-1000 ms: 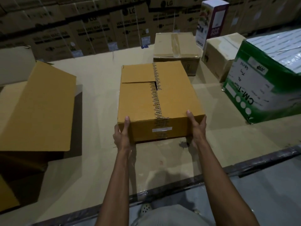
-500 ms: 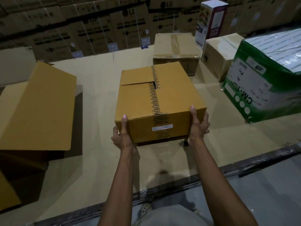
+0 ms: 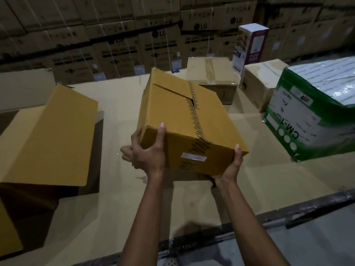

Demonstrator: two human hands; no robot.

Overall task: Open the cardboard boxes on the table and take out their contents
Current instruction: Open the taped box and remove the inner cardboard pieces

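Note:
A yellow-brown cardboard box (image 3: 184,116) with printed tape down its top seam is lifted off the table (image 3: 119,200) and tilted, its left side raised. One top flap has a dark slit along it. My left hand (image 3: 148,150) grips the near left corner, thumb on top and fingers round the side. My right hand (image 3: 233,167) holds the near right corner from below, thumb up against the front face.
An opened yellow box (image 3: 50,135) with its flap up stands at the left. A taped brown box (image 3: 211,73), another brown box (image 3: 263,81), a tall white carton (image 3: 249,45) and a green-and-white box (image 3: 315,112) stand behind and to the right. Stacked appliance cartons line the back.
Both hands have lifted the box off the table and turned it, its left side rising and its near end swinging toward me. My left hand has moved up round the corner.

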